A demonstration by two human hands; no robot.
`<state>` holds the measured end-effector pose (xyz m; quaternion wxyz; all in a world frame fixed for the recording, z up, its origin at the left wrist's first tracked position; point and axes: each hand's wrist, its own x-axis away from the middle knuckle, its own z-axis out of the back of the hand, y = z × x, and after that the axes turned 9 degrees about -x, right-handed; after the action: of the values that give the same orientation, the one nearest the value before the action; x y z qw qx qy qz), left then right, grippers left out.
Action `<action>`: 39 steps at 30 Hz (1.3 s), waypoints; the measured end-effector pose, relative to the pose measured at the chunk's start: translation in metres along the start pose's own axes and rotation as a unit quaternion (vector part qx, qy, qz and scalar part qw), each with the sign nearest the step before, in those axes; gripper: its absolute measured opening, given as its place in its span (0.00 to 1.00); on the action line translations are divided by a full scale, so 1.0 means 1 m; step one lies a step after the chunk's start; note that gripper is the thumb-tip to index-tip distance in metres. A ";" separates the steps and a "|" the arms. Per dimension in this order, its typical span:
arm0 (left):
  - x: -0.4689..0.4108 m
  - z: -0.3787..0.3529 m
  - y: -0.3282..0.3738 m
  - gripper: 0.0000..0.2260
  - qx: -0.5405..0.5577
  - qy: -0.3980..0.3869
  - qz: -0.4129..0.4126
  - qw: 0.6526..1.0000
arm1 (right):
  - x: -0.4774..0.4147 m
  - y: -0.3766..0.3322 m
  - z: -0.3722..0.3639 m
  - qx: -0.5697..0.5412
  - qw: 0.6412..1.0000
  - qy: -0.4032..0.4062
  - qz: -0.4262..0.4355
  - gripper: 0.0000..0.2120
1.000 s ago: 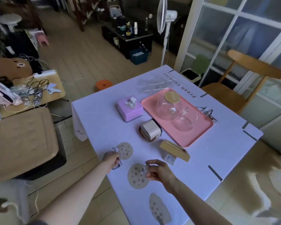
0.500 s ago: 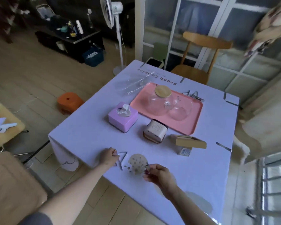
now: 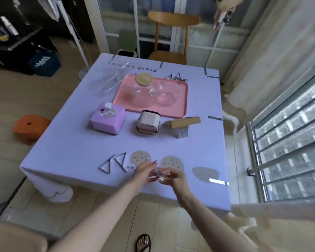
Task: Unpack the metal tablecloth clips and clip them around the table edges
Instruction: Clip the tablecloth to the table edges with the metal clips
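Two triangular metal clips (image 3: 115, 163) lie loose on the lilac tablecloth (image 3: 75, 148) near the front edge, left of my hands. My left hand (image 3: 145, 172) and my right hand (image 3: 173, 176) meet just above the cloth and pinch a small clear plastic wrapper (image 3: 157, 173) between them; what it holds is not clear. A few more loose clips (image 3: 176, 77) lie at the far side behind the pink tray. Clips sit clamped on the edges at the near right (image 3: 219, 181), the right side (image 3: 215, 118) and the far corner (image 3: 210, 76).
A pink tray (image 3: 180, 110) carries a glass jar with a wooden lid (image 3: 144, 79). A purple tissue box (image 3: 108, 120), a small white box (image 3: 149, 122), a wooden block (image 3: 183, 122) and clear packaging (image 3: 109, 81) stand mid-table. A wooden chair (image 3: 173, 20) is behind, an orange stool (image 3: 30, 127) at left.
My left hand has let go of the two clips, which now lie on the cloth, and has moved right to join my right hand on the wrapper. The view swung right.
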<state>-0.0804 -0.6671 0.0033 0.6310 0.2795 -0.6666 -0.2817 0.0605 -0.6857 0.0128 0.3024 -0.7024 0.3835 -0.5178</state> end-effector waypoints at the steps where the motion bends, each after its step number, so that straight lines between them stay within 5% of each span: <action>1: 0.003 -0.010 -0.002 0.02 0.018 -0.001 0.001 1.000 | 0.006 0.003 0.007 -0.004 1.000 0.011 0.001 0.11; 5: 0.013 -0.052 -0.015 0.06 0.025 0.007 0.000 1.000 | 0.033 0.017 0.038 -0.072 0.996 0.059 0.000 0.02; 8: 0.016 -0.082 -0.025 0.13 0.020 -0.022 -0.001 1.000 | 0.049 0.032 0.067 -0.135 0.983 0.125 0.010 0.05; 16: 0.014 -0.159 -0.048 0.10 -0.171 -0.076 -0.062 0.980 | 0.067 0.057 0.128 -0.133 0.962 0.240 -0.017 0.03; 18: 0.005 -0.164 -0.055 0.11 -0.303 -0.027 -0.138 0.943 | 0.068 0.059 0.135 -0.127 0.959 0.255 -0.013 0.03; 22: -0.020 -0.160 -0.065 0.20 -0.526 -0.009 -0.290 0.799 | 0.066 0.068 0.143 -0.129 0.953 0.273 -0.015 0.04; 26: -0.042 -0.152 -0.079 0.25 -0.705 0.000 -0.348 0.618 | 0.063 0.075 0.145 -0.126 0.951 0.282 -0.023 0.06; 27: -0.043 -0.150 -0.084 0.25 -0.720 -0.003 -0.354 0.596 | 0.062 0.077 0.146 -0.128 0.950 0.283 -0.024 0.05; 35: -0.039 -0.132 -0.111 0.27 -0.737 -0.025 -0.419 0.530 | 0.066 0.095 0.143 -0.162 0.940 0.299 -0.034 0.08; 39: -0.040 -0.132 -0.110 0.28 -0.735 -0.033 -0.418 0.533 | 0.067 0.104 0.140 -0.156 0.939 0.303 -0.044 0.08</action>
<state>0.0554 -0.7159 -0.0982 0.4020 -0.0451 -0.0520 -0.9130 0.1828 -0.7930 -0.0790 0.0352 -0.5671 0.5016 -0.6523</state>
